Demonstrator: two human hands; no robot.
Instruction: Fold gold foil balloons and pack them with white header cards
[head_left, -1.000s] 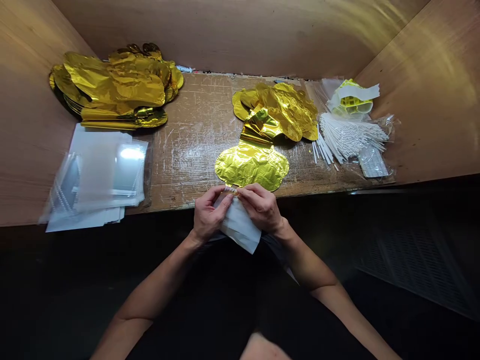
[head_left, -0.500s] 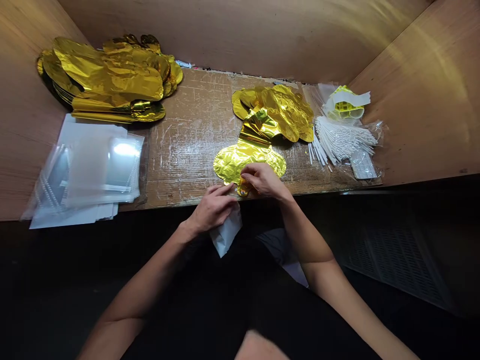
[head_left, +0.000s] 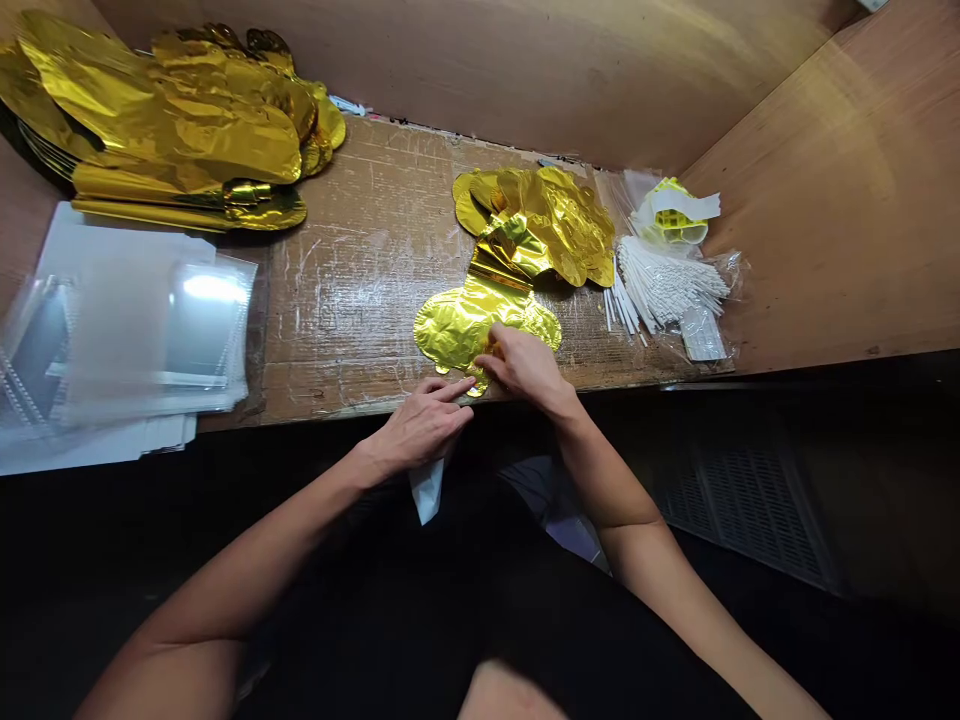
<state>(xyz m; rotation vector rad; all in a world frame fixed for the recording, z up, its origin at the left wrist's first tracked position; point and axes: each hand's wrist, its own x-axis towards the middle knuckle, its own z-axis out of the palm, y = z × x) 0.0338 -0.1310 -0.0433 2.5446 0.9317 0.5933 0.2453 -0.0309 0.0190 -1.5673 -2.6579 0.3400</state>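
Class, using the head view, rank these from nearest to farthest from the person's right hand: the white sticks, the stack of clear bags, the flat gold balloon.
1. The flat gold balloon, touched by the right hand at the table's front edge.
2. The white sticks, off to the right.
3. The stack of clear bags, far left.

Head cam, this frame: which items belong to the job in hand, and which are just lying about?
In hand:
gold foil balloon, pinched at its near edge by the right hand
white sheet, held under the left hand

Lying about:
big foil stack
middle foil pile
clear bags
white sticks
yellow packet
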